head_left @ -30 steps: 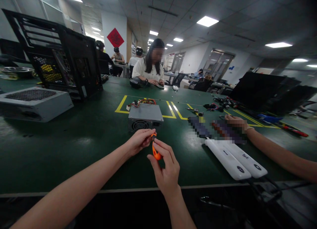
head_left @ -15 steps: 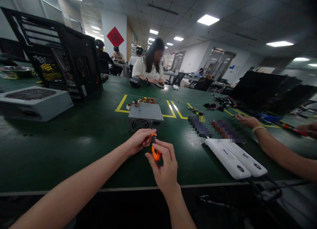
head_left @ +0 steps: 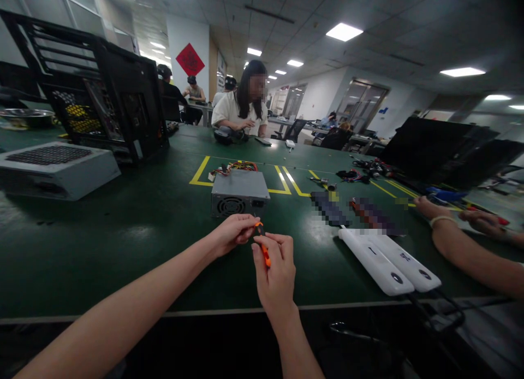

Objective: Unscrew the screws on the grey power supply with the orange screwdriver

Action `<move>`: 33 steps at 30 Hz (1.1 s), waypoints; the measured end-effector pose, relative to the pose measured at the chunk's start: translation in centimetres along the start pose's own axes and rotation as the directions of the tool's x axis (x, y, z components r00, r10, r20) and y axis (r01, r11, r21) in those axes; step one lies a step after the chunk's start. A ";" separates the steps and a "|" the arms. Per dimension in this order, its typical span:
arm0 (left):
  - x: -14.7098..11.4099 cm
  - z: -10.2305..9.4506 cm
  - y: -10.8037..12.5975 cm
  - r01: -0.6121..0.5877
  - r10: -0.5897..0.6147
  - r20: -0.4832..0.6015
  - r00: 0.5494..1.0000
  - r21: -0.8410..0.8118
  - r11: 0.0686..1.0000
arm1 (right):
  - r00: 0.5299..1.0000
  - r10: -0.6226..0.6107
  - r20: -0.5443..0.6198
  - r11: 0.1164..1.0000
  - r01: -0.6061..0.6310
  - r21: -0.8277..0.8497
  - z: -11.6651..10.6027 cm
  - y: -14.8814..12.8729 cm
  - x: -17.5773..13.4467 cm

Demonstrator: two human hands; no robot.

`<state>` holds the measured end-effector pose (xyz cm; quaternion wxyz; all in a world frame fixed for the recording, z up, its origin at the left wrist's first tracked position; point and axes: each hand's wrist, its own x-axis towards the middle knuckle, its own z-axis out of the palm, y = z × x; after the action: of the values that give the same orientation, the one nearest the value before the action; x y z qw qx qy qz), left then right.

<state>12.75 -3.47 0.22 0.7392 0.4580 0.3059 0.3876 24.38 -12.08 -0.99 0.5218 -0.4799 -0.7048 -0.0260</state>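
An orange-and-black screwdriver (head_left: 266,253) is in my right hand (head_left: 276,267), its handle between thumb and fingers. My left hand (head_left: 235,234) pinches around the screwdriver's front end, by the orange collar, and its fingers hide most of the shaft. Whether a small part is also between those fingertips, I cannot tell. Just beyond both hands sits a grey power supply unit (head_left: 241,188) on the green table, its fan grille facing me. A bundle of coloured cables (head_left: 241,166) lies behind it. Neither hand clearly touches the unit.
At left stand another power supply (head_left: 61,171) and a black computer case (head_left: 114,95). Two white power banks (head_left: 376,261) and two blurred devices lie at right, near a co-worker's hands (head_left: 429,209). Another person (head_left: 241,106) sits across the table (head_left: 164,280).
My right fingers have shifted on the screwdriver handle, which now leans more to the right. My left hand stays nearly still. The co-worker's hands at right have moved farther right.
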 end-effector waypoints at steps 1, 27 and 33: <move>0.0 0.0 0.0 0.003 -0.003 -0.008 1.000 -0.001 1.000 | 1.000 -0.007 0.017 1.000 0.007 0.009 0.0 -0.1 0.0; 0.2 -0.5 -0.2 -0.002 0.001 -0.056 0.998 -0.019 1.000 | 0.992 -0.104 0.066 0.991 0.099 0.088 0.2 0.0 0.2; 0.5 -0.9 -0.5 -0.010 0.012 -0.089 0.996 0.016 1.000 | 0.994 -0.060 0.091 0.998 0.057 0.032 0.2 -0.3 0.2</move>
<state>12.44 -2.74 -0.66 0.7190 0.4478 0.3392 0.4094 24.03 -12.03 -0.77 0.4949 -0.4521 -0.7421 -0.0087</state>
